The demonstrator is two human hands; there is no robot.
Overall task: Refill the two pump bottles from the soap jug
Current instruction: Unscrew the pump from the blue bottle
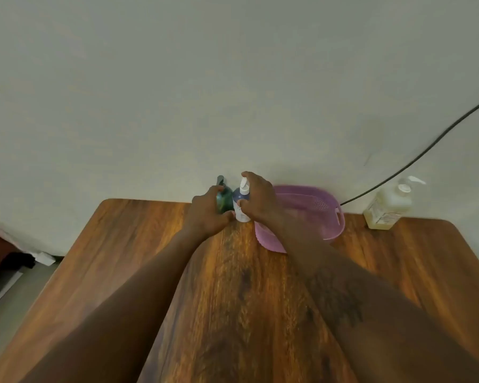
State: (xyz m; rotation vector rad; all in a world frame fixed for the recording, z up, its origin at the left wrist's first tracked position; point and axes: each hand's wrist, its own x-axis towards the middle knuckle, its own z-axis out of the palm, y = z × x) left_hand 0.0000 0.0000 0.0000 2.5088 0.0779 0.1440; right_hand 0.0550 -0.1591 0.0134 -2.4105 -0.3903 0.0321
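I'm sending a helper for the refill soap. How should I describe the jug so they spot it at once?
Find the wooden table against the pale wall and follow its far edge right, past the pink basket. The soap jug stands alone there: squarish, translucent, pale yellow liquid, white pump, bigger than the green bottle and blue bottle.

Dim, even light – soft shadows on the wall [233,78], slight blur throughout, and wide-angle bending at the edges.

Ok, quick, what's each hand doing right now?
The left hand grips the green bottle.
The right hand grips the blue bottle.
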